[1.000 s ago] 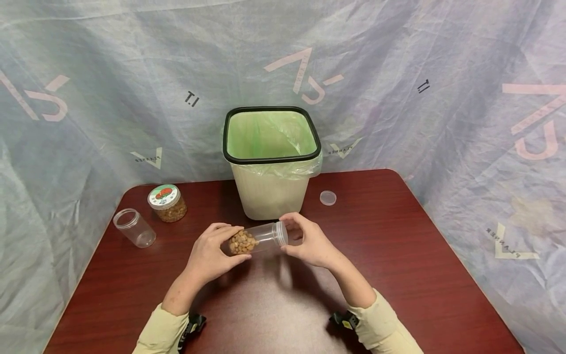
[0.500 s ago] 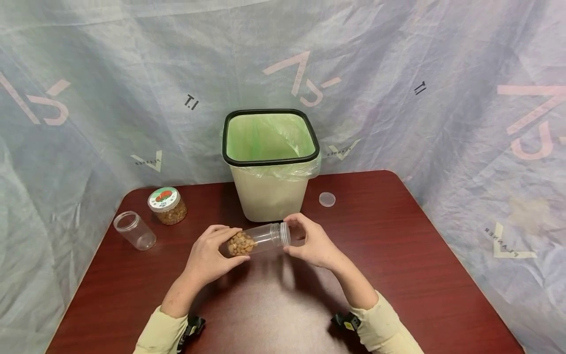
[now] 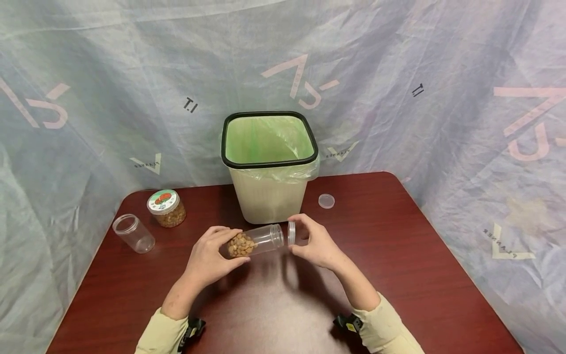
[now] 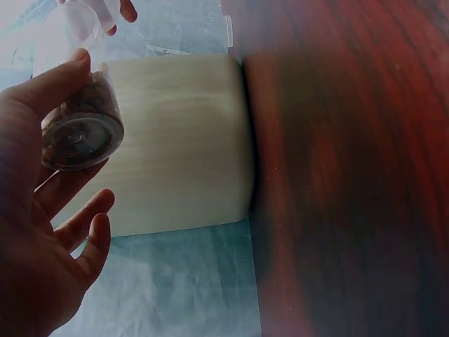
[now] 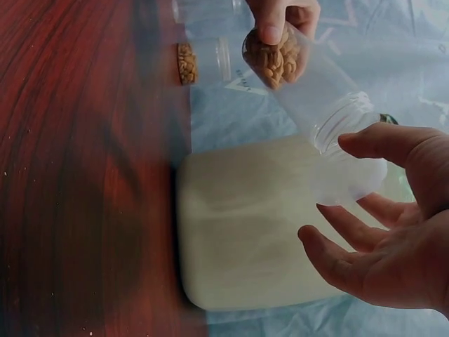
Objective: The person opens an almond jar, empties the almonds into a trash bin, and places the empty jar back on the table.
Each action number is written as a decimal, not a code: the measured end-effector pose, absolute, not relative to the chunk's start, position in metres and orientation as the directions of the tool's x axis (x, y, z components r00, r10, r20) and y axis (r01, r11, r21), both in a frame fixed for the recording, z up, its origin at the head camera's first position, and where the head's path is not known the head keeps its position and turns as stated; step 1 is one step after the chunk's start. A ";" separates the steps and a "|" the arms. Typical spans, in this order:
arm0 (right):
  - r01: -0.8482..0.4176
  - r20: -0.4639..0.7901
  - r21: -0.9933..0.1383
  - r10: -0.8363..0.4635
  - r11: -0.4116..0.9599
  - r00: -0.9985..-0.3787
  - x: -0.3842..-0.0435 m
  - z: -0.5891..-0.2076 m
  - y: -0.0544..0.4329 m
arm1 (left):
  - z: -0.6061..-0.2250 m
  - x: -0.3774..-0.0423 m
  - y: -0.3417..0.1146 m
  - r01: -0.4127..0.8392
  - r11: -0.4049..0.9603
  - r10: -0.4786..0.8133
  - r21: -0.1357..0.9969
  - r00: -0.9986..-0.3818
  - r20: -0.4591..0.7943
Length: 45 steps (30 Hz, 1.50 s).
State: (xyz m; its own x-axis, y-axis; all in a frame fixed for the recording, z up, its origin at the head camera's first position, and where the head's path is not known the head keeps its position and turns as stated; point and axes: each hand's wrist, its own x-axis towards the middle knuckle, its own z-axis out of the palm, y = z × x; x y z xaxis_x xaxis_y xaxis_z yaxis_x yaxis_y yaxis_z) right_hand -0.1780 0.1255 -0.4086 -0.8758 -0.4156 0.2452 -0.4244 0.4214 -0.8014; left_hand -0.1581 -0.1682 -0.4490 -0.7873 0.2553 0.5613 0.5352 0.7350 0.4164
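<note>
My left hand (image 3: 212, 253) grips the lower end of a clear plastic jar (image 3: 265, 238), tilted nearly on its side above the table. Brown nuts or kernels (image 3: 240, 245) fill the end of the jar near that hand. A clear screw lid (image 3: 291, 233) is pinched between thumb and fingers of my right hand (image 3: 316, 244), just off the jar's mouth. The right wrist view shows the lid (image 5: 347, 175) close to the threaded neck (image 5: 344, 119). In the left wrist view the jar's round base (image 4: 81, 140) faces the camera.
A white bin (image 3: 269, 196) with a black rim and green liner stands at the table's back. To the left are an uncapped clear jar (image 3: 134, 234) and a lidded jar of brown pieces (image 3: 167, 208). Another clear lid (image 3: 326, 201) lies right of the bin.
The lid has come off the jar's mouth and moved right with my right hand, so a gap now shows between them. My left hand and the jar have hardly moved.
</note>
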 end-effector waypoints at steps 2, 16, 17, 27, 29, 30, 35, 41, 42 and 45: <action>-0.400 0.229 -0.815 -0.402 0.419 -0.886 -0.178 -0.409 0.126 | -0.449 -0.159 -0.168 0.538 0.734 0.257 0.414 -0.785 0.565; -0.324 0.191 -0.859 -0.338 0.397 -0.921 -0.178 -0.414 0.129 | -0.448 -0.159 -0.169 0.537 0.735 0.255 0.414 -0.785 0.565; -0.328 0.195 -0.854 -0.335 0.405 -0.922 -0.178 -0.414 0.129 | -0.448 -0.158 -0.169 0.538 0.732 0.254 0.418 -0.785 0.565; -0.373 0.237 -0.743 -0.304 0.555 -0.923 -0.185 -0.419 0.136 | -0.448 -0.159 -0.168 0.546 0.726 0.263 0.418 -0.782 0.565; -0.370 0.239 -0.730 -0.293 0.574 -0.926 -0.185 -0.419 0.137 | -0.448 -0.160 -0.167 0.548 0.728 0.264 0.412 -0.779 0.569; -0.371 0.244 -0.721 -0.288 0.584 -0.926 -0.185 -0.419 0.137 | -0.448 -0.160 -0.167 0.550 0.729 0.266 0.408 -0.777 0.571; -0.363 0.260 -0.684 -0.254 0.633 -0.932 -0.187 -0.422 0.140 | -0.449 -0.159 -0.167 0.542 0.738 0.263 0.403 -0.781 0.567; -0.290 0.222 -0.679 -0.188 0.674 -0.957 -0.192 -0.425 0.148 | -0.450 -0.158 -0.166 0.539 0.734 0.259 0.414 -0.785 0.563; -0.276 0.213 -0.678 -0.178 0.681 -0.961 -0.193 -0.426 0.150 | -0.450 -0.158 -0.166 0.541 0.733 0.260 0.413 -0.784 0.564; -0.250 0.196 -0.664 -0.159 0.704 -0.968 -0.196 -0.426 0.156 | -0.450 -0.157 -0.165 0.546 0.731 0.264 0.409 -0.779 0.568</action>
State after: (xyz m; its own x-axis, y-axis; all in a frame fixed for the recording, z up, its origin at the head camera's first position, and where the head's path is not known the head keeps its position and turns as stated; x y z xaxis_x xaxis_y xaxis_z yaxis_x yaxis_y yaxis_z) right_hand -0.1960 0.1557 -0.4262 -0.9676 -0.1593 0.1958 -0.2504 0.7043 -0.6643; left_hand -0.1570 -0.1652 -0.4498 -0.7794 0.2635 0.5685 0.5457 0.7312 0.4092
